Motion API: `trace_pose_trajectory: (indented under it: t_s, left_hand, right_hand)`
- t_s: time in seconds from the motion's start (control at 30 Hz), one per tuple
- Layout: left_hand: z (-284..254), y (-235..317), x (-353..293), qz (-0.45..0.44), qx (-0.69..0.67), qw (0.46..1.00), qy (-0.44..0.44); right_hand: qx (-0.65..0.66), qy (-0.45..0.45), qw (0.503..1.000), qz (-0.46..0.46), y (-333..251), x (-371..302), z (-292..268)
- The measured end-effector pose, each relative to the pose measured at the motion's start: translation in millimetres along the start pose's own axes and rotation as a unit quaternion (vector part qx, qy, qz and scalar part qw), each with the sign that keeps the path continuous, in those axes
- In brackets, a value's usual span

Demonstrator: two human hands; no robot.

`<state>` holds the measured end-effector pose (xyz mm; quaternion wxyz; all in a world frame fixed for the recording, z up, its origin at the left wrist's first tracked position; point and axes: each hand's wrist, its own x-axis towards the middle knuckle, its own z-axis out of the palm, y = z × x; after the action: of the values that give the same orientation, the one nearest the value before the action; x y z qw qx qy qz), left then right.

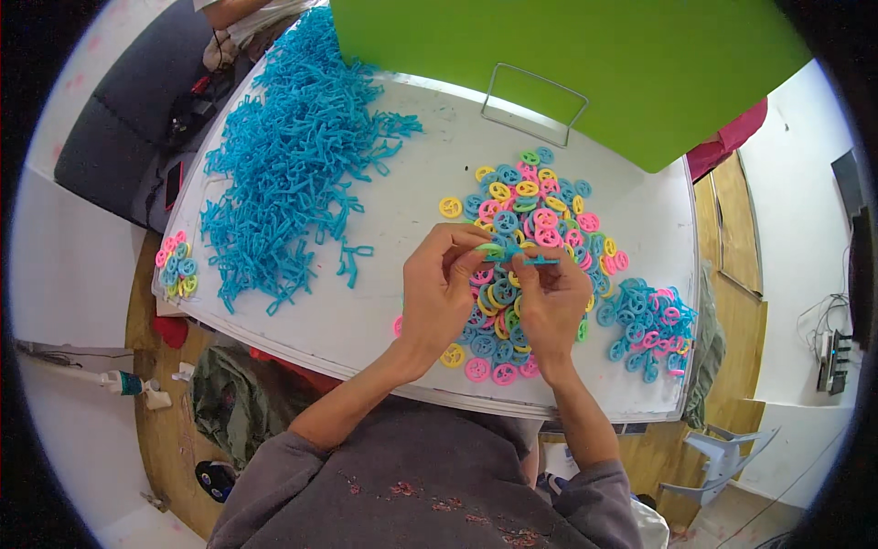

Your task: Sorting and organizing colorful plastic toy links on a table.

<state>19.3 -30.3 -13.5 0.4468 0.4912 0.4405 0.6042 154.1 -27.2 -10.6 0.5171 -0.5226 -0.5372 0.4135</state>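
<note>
A light green spoked ring (488,248) is pinched between the thumb and finger of the left hand (444,293). A blue plastic clip (543,262) is pinched the same way by the right hand (555,306). Both hands are held close together, over the big heap of rings. Fingertips seem to be used because the parts are so small, and the parts seem to be held up and level so that they can be seen well. Whether they are joined yet cannot be told, as the fingers are in the way.

The ring is thin and bright, and its edge is turned toward the eyes. The clip is flat, narrow and shiny.

Below the hands and out to one o'clock, pink, yellow, blue and green rings (546,220) are heaped, likely so they can be reached fast. At ten o'clock, a huge pile of blue clips (302,146) is spread on the white tabletop (421,169). At nine o'clock, a little bunch of rings (179,265) is set by the edge. At four o'clock, clips mixed with rings (647,325) are piled, perhaps to be kept apart. At twelve o'clock, a green board (567,64) is stood.
</note>
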Motion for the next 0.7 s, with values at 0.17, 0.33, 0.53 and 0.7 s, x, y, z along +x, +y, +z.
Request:
trace_pose_trajectory:
  t_s: [0.17,0.33,0.53,0.7]
  left_hand:
    - [-4.8,10.7,0.9,-0.043,0.037,0.998,-0.036]
    - [-1.0,14.8,-1.3,0.036,0.007,0.998,-0.046]
    - [-14.2,2.5,-3.7,0.011,0.03,0.997,-0.069]
    - [-17.0,5.0,-11.2,-0.198,-0.148,0.957,-0.151]
  right_hand:
    - [-0.074,-0.004,0.989,-0.128,7.7,2.0,-5.9]
    - [-0.06,-0.032,0.985,-0.158,4.5,4.5,-10.1]
    - [-0.094,-0.127,0.984,-0.087,-1.2,4.0,-24.1]
    - [0.166,-0.2,0.964,-0.055,-11.6,18.5,-34.3]
